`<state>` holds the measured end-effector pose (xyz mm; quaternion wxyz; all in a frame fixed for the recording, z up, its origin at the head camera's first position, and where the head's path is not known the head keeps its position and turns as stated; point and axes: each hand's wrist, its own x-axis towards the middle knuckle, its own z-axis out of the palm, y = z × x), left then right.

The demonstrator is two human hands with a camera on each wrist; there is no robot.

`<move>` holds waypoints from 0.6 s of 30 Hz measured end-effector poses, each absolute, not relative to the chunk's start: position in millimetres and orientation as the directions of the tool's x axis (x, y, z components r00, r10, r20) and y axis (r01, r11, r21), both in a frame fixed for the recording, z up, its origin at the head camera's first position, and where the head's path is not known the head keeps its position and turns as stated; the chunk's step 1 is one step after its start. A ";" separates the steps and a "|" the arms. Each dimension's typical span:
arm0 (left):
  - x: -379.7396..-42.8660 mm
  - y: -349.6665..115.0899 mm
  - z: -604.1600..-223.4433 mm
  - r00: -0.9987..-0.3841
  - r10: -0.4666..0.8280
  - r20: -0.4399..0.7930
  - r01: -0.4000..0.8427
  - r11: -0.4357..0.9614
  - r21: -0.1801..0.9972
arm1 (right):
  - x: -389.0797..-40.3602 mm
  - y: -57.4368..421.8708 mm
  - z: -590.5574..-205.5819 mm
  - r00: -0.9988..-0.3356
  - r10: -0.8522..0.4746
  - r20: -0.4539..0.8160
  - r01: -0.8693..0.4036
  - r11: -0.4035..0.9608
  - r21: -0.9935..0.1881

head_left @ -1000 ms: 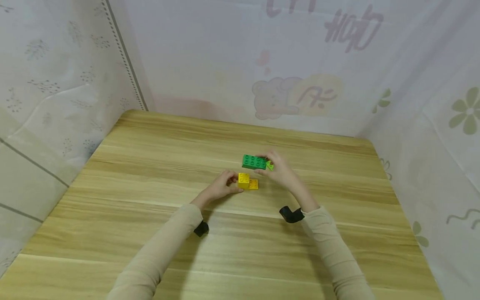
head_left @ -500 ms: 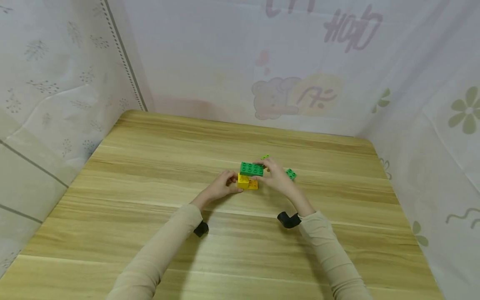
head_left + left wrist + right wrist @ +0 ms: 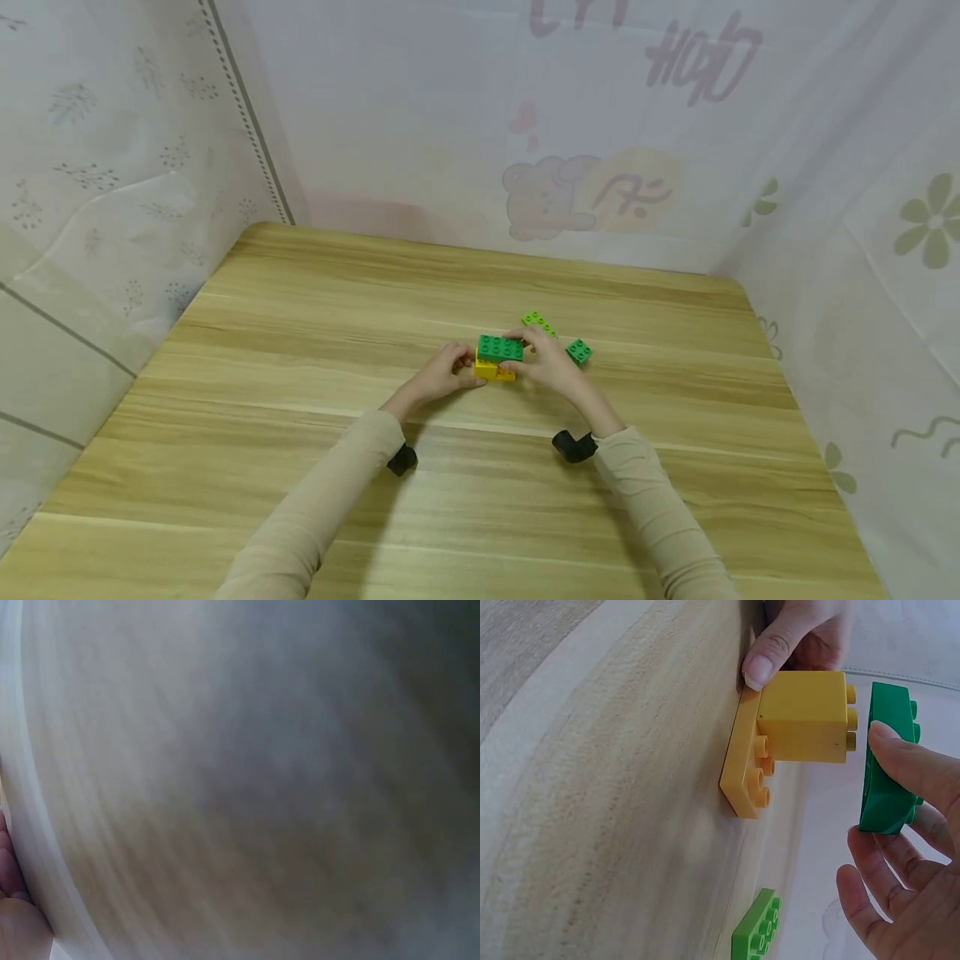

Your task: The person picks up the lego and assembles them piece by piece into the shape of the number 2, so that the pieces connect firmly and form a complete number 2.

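My right hand pinches a long green toy brick between thumb and fingers. In the right wrist view a small gap separates it from the studs of a yellow brick. That yellow brick sits on one end of a flat orange plate, whose other end shows bare studs. At the stack's left side, my left hand holds the base, thumb on the plate's end and fingers curled behind. Only a sliver of the left fingers enters the blurred left wrist view.
Beyond the right hand lies a lime green plate, partly hidden. A small green brick rests to its right on the wooden table. Black wrist mounts hang under both sleeves. Printed cloth walls the table's back.
My right hand has brought the long green brick left and down over the yellow brick. The lime plate and small green brick have come into fuller view. My left hand stays put.
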<state>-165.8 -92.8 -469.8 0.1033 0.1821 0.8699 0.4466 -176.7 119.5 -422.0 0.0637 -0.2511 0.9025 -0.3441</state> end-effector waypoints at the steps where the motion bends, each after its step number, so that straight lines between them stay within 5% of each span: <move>1: -165.9 -92.4 -469.7 -0.913 0.408 -0.022 0.220 0.536 0.815 | -176.7 119.7 -422.0 -0.865 -0.498 0.055 -0.408 0.637 -0.654; 18: -167.2 -90.9 -470.5 -0.915 0.401 -0.041 0.201 0.542 0.816 | -181.4 120.6 -419.2 -0.848 -0.529 0.001 -0.379 0.606 -0.699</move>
